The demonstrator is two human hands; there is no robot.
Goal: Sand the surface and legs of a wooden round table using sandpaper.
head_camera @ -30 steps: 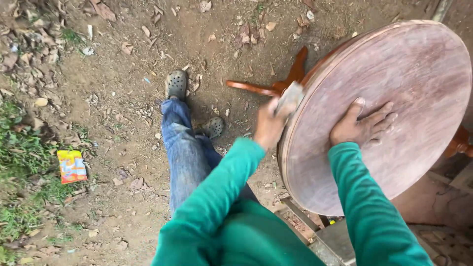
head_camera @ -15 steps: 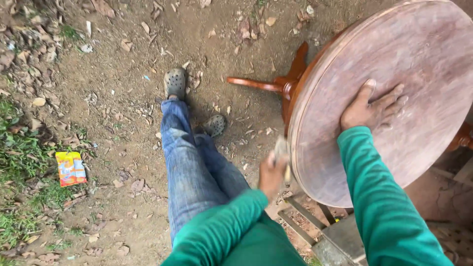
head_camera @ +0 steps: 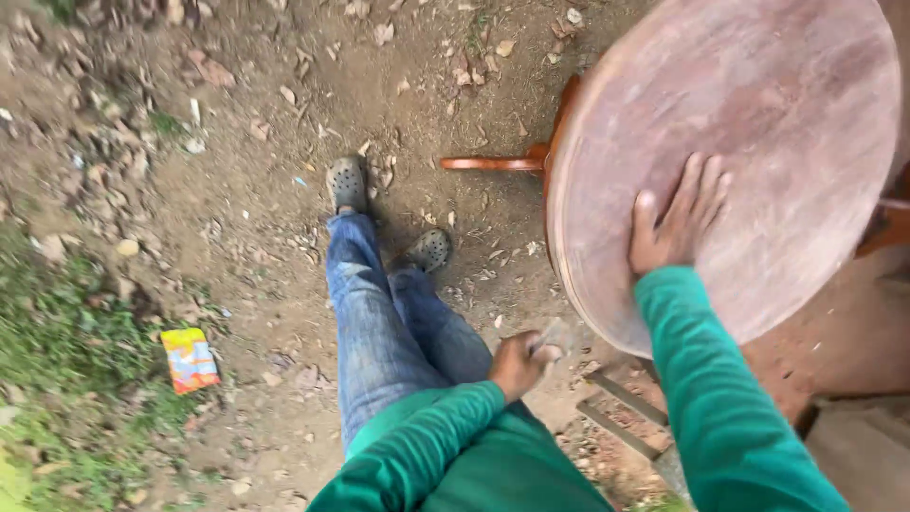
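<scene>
The round wooden tabletop (head_camera: 758,142) stands tilted on its edge at the right of the view, its reddish legs (head_camera: 488,163) pointing away over the dirt ground (head_camera: 237,142). The right hand (head_camera: 675,223) lies flat on the dusty face, fingers spread, steadying it as it did a second ago. The left hand (head_camera: 517,362) is closed around a small grey sanding block (head_camera: 555,337); a second ago it pressed the block to the rim high on the left side, and it has since travelled down the edge and now sits just off the lower rim, near the person's jeans (head_camera: 379,322). That stroke along the edge looks finished. An orange wrapper (head_camera: 190,358) lies by the grass.
</scene>
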